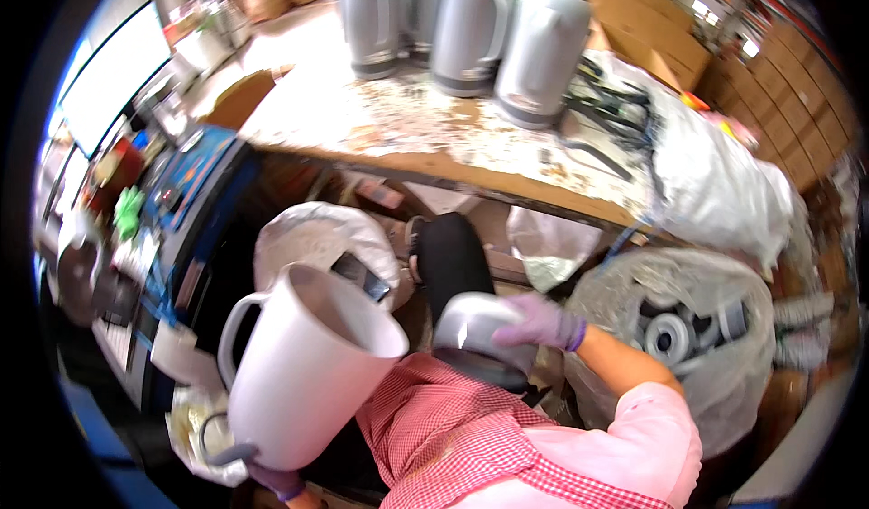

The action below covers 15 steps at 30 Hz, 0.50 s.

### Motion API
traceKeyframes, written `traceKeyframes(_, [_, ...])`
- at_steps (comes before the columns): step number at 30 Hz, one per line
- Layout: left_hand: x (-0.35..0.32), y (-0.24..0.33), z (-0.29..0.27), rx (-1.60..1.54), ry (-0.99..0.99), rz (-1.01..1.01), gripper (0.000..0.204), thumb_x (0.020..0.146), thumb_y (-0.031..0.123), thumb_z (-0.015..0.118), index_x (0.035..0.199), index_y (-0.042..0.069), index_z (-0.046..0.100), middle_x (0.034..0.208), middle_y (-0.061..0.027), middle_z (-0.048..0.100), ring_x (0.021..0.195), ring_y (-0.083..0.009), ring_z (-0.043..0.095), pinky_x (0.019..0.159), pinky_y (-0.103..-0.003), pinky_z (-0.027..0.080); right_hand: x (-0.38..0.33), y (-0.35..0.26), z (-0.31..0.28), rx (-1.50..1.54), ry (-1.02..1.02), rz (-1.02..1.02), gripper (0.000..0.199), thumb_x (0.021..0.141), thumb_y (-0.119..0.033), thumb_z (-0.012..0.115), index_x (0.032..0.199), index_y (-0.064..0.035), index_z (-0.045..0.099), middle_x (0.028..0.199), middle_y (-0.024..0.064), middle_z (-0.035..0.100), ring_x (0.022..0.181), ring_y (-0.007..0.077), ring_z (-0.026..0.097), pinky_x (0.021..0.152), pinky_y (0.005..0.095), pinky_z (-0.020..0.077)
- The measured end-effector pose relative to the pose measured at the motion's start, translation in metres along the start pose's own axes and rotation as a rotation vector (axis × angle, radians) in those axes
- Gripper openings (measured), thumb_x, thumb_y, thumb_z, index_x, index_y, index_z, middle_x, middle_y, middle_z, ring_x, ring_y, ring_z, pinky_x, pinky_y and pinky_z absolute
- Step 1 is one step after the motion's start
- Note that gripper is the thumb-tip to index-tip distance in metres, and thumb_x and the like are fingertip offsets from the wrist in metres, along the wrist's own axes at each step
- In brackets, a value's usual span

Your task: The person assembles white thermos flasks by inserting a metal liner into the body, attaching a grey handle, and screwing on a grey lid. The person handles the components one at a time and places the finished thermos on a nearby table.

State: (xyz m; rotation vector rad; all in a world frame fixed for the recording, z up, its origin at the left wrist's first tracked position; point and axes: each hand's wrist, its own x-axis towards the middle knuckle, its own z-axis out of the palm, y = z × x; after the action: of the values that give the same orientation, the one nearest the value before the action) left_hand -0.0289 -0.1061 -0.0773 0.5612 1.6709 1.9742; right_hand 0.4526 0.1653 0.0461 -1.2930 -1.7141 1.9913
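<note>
White jug shell (303,382): filling the lower left of the frame, looking smooth and plain, its open rim tilting toward the upper right, one loop handle bowing out on its left side.
Left hand (274,478): gripping the shell's lower end in a purple glove, its fingers mostly hiding behind it.
Grey cup-shaped part (475,330): sitting near the centre, shining on top, darkening at its lower edge.
Right hand (540,322): closing gloved fingers around that part's right side.
</note>
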Motion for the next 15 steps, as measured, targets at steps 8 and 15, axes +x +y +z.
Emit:
traceKeyframes(8, [-0.010, 0.016, 0.053, -0.125, -0.122, -0.170, 0.046, 0.103, 0.030, 0.039, 0.130, -0.003, 0.055, 0.119, -0.0112, 0.065, 0.110, -0.0225, 0.061, 0.097, -0.036, 0.049, 0.036, -0.052, 0.030, -0.596, 0.374, -0.853, 0.090, 0.049, -0.039, 0.094, 0.124, 0.0009, 0.062, 0.111, 0.0126, 0.060, 0.107, 0.0330, 0.060, 0.093, 0.0424, 0.0498])
traceKeyframes(15, [-0.001, 0.028, 0.064, 0.608, -0.563, 0.104, 0.034, 0.094, 0.007, 0.060, 0.127, -0.001, 0.057, 0.116, -0.0086, 0.067, 0.102, -0.0181, 0.065, 0.089, -0.032, 0.053, 0.015, -0.050, 0.020, -0.685, 0.336, -1.124, 0.068, 0.054, -0.029, 0.092, 0.110, -0.0020, 0.063, 0.104, 0.0101, 0.055, 0.096, 0.0309, 0.058, 0.091, 0.0536, 0.0493])
